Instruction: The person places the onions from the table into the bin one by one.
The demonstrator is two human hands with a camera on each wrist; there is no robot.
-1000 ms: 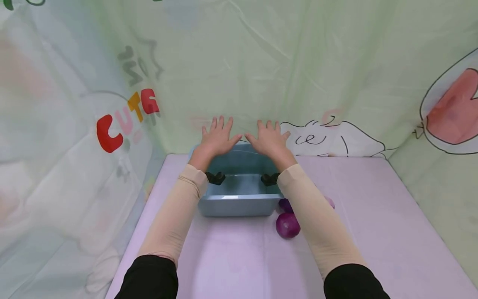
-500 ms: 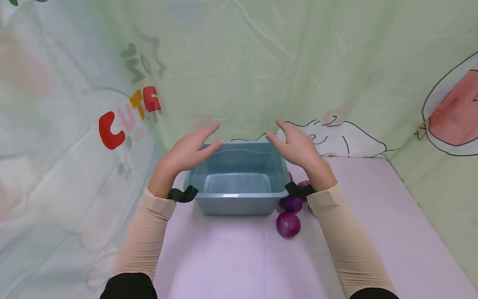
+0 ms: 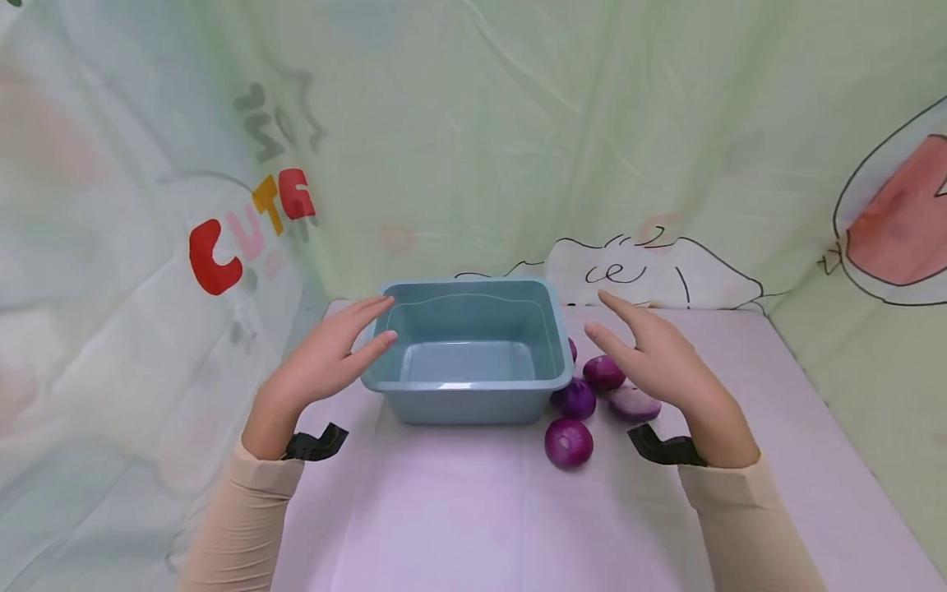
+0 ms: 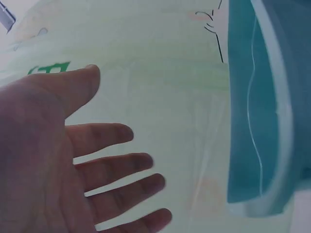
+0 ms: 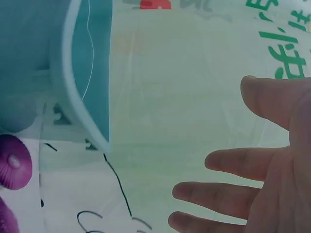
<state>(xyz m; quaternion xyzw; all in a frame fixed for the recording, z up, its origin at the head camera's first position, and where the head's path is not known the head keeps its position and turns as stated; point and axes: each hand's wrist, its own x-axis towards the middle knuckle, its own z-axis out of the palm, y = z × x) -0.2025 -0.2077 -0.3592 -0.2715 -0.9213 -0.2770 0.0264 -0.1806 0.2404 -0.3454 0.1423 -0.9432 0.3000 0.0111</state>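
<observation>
Blue-grey plastic tub (image 3: 469, 409) sits mid-table between both flat, empty hands: the left hand (image 3: 320, 362) almost brushes its left rim, while the right hand (image 3: 661, 359) hovers farther off, above the purple onions (image 3: 568, 442).

both arms wear snug beige sleeves (image 3: 251, 510) down to the wrists, and a black strap (image 3: 314, 444) wraps each wrist; the hands are bare.

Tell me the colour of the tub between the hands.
The tub is a muted blue-grey, best seen in the head view.
</observation>
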